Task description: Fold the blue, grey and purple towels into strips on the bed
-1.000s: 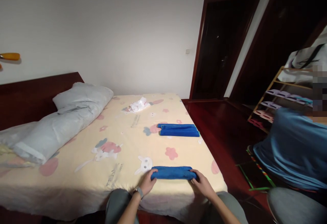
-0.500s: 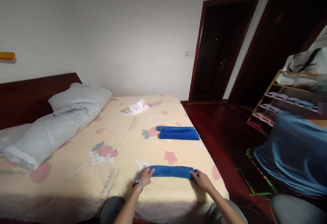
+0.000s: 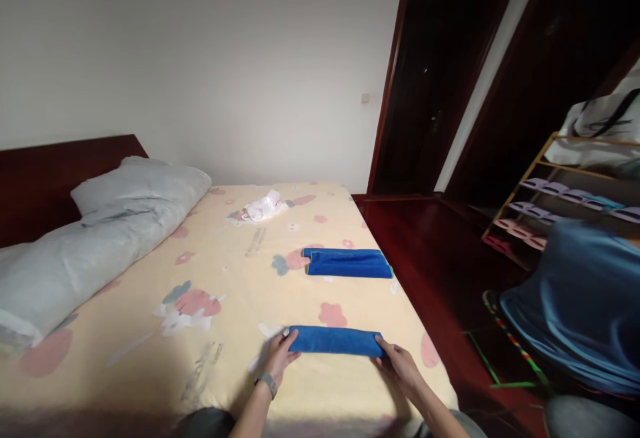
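The left hand [image 3: 280, 357] pinches one end of a folded blue cloth [image 3: 335, 341] between thumb and fingers, the right hand [image 3: 401, 365] likewise gripping the other end. The strip is at the bed's [image 3: 240, 331] near side, though whether it touches the surface is hard to tell; a second blue cloth [image 3: 347, 265] lies beyond. At right, a rack [image 3: 575, 169] holds slippers [image 3: 555, 189] in rows.

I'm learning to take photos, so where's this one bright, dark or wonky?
Head view: the wall is brightest around its middle; head view: the door is nearly black and leans, maybe lens stretch; head view: the bed is shadowed along its near edge, but the held blue cloth looks clear.
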Action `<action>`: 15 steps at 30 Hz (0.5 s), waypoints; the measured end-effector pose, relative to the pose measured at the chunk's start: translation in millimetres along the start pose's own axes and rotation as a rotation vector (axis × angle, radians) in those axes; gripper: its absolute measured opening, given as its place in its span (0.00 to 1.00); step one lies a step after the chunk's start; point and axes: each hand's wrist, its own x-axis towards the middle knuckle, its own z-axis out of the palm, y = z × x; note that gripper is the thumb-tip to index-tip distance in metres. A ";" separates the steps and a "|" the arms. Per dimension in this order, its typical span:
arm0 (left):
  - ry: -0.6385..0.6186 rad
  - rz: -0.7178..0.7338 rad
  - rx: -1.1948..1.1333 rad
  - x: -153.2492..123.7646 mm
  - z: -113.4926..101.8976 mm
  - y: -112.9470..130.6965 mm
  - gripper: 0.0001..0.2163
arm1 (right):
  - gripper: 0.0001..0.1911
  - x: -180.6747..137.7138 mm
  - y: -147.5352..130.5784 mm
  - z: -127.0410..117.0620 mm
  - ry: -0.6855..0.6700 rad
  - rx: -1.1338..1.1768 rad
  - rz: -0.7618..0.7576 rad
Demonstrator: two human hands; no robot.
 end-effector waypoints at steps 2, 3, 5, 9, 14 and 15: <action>0.005 0.004 -0.048 8.1 5.2 7.0 0.29 | 0.26 5.6 -10.5 -0.7 0.030 -0.020 -0.029; 0.004 0.007 -0.071 13.9 9.0 12.4 0.29 | 0.25 10.7 -18.3 -1.2 0.043 -0.023 -0.045; -0.005 0.029 -0.099 29.7 19.5 27.8 0.28 | 0.24 25.8 -39.1 -2.3 0.072 0.003 -0.090; -0.007 0.182 -0.010 82.0 52.8 71.8 0.30 | 0.30 76.2 -94.3 -7.0 0.167 0.001 -0.239; -0.018 0.271 0.119 167.0 95.5 103.2 0.30 | 0.31 150.3 -135.7 -27.0 0.263 -0.119 -0.306; -0.014 0.281 0.155 180.3 100.2 100.4 0.29 | 0.31 161.4 -134.5 -32.3 0.273 -0.158 -0.310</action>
